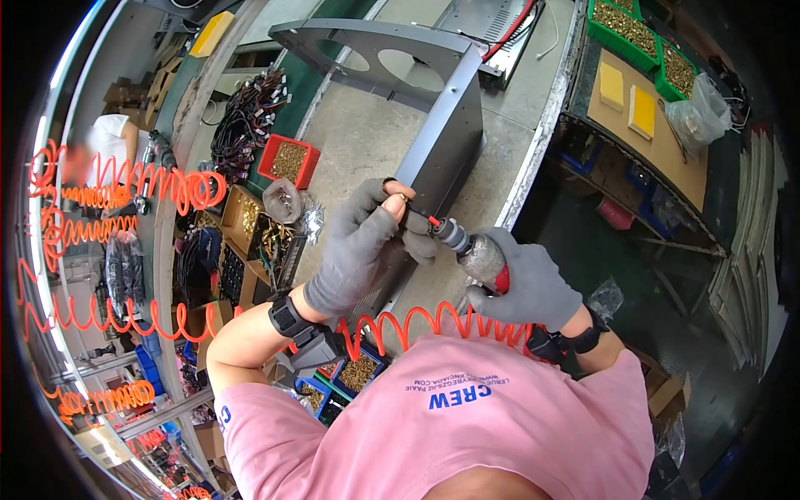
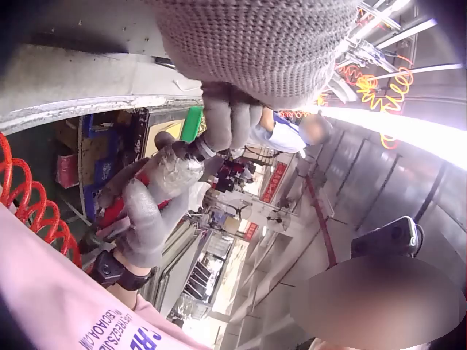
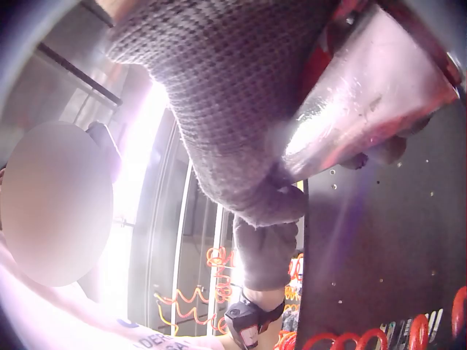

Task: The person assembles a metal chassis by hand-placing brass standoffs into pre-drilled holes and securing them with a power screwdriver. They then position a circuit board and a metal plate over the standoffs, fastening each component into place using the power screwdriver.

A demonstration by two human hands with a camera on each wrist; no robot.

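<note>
In the head view my gloved left hand pinches a small brass-coloured screw between bare thumb and fingertip. Its other fingers lie around the bit end of an air screwdriver. The gloved right hand grips this driver's silver and red body, bit pointing at the left hand. Beyond the hands stands a grey sheet-metal housing, with large round cut-outs in its far panel. In the left wrist view the driver body shows in the right fingers. The right wrist view shows the driver's shiny casing close up.
A red coiled air hose crosses in front of the body. A red bin of screws and a cable bundle sit left; green bins of brass parts stand right. Another person is at far left.
</note>
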